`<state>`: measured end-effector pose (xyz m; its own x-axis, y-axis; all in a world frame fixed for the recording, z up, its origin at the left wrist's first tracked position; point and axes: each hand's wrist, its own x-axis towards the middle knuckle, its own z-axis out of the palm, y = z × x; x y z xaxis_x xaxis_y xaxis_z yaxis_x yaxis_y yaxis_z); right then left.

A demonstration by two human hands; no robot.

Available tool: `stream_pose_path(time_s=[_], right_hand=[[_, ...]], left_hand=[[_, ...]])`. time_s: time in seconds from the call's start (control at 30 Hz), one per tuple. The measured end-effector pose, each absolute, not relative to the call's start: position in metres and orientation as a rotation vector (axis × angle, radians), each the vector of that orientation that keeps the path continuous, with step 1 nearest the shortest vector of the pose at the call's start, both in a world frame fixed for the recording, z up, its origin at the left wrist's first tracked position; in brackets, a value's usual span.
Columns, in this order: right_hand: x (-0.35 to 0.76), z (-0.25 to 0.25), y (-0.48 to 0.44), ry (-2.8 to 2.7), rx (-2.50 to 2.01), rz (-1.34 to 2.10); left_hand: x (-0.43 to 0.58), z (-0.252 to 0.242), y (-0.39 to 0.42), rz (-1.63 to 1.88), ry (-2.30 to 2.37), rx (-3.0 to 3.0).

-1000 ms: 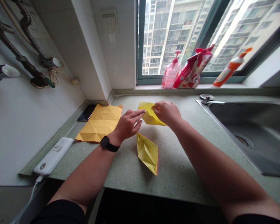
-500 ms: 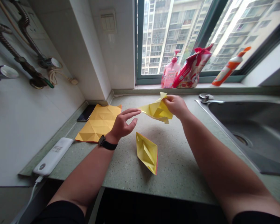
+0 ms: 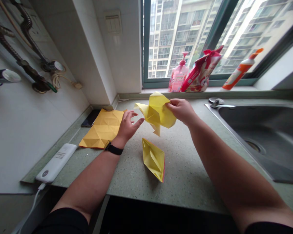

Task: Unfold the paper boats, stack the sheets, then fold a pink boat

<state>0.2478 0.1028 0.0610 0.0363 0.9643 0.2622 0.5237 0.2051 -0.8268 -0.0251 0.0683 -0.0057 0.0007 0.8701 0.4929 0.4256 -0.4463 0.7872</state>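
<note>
My right hand [image 3: 182, 111] pinches a loosely folded yellow origami paper [image 3: 160, 112] in the air above the counter. Its points stick out at odd angles. My left hand [image 3: 129, 125] hangs open with spread fingers, close to the paper's lower left side, and holds nothing. A black watch [image 3: 113, 149] circles my left wrist. Below the held paper, a finished-looking yellow paper boat shape [image 3: 153, 159] with a pink edge lies on the counter. Left of my left hand lies a creased yellow-orange paper sheet [image 3: 101, 130].
The speckled green countertop [image 3: 183, 191] holds a black phone [image 3: 90, 117] and a white power bank [image 3: 56, 162] with a cable. A steel sink [image 3: 258, 136] lies to the right. A pink soap bottle [image 3: 178, 77], a red bag [image 3: 200, 71] and an orange-white bottle [image 3: 241, 70] stand on the windowsill.
The held paper has opened out into a fuller shape and risen slightly. My left hand has drawn back left and lower, its fingers spreading. My right hand has shifted slightly.
</note>
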Motion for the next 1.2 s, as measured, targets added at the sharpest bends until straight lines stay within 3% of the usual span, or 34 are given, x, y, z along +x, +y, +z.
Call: stream_pose_path(time_s=[0.17,0.37,0.8,1.2], right_hand=[[0.227,0.066,0.085,-1.675,-1.422,0.425],[0.224,0.067,0.081,-1.64,-1.401,0.403],[0.229,0.043,0.102,-1.164,-1.032,1.364],[0.173,0.015,0.074,-1.128,-0.938,1.566]], left_hand=[[-0.021,-0.01,0.071,1.342,1.344,1.731],[-0.017,-0.011,0.069,1.312,1.164,1.7],[-0.019,0.004,0.061,1.186,0.672,1.11],[-0.018,0.005,0.058,1.197,0.827,1.164]])
